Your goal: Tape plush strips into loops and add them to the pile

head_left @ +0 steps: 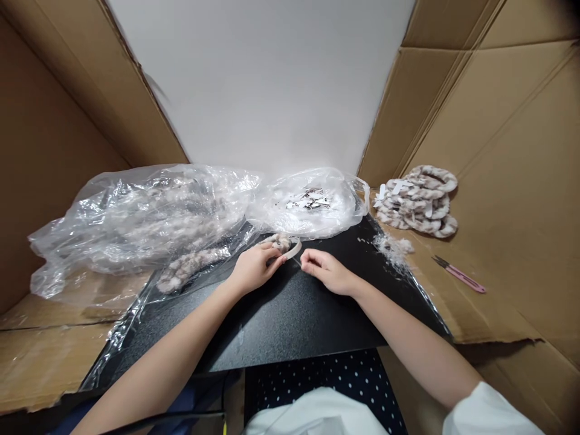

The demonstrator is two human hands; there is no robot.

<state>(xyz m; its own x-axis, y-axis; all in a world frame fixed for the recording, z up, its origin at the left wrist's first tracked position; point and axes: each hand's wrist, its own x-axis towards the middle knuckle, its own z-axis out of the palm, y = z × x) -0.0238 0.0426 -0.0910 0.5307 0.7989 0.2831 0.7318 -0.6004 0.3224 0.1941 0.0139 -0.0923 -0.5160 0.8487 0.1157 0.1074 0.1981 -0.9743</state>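
Note:
In the middle of the black table point(263, 326), my left hand point(252, 267) is closed on a fuzzy brown-and-white headband point(281, 243). A curved, smooth pale end of it point(295, 250) sticks out past my thumb toward the right. Just beside that end, my right hand point(330, 272) pinches with thumb and forefinger. A thin, pale, thread-like line runs from this pinch toward the headband; what exactly it is, I cannot make out. Another fuzzy piece point(188, 270) lies to the left of my left hand, at the mouth of a clear plastic bag point(136, 205).
A white plastic bag point(312, 205) with small black-and-white pieces stands behind my hands. On cardboard at the right lie a pile of fuzzy headbands point(419, 202) with white tags, and pink-handled thread snips point(460, 275). White scraps point(392, 249) litter the table's right edge. Cardboard walls rise on both sides.

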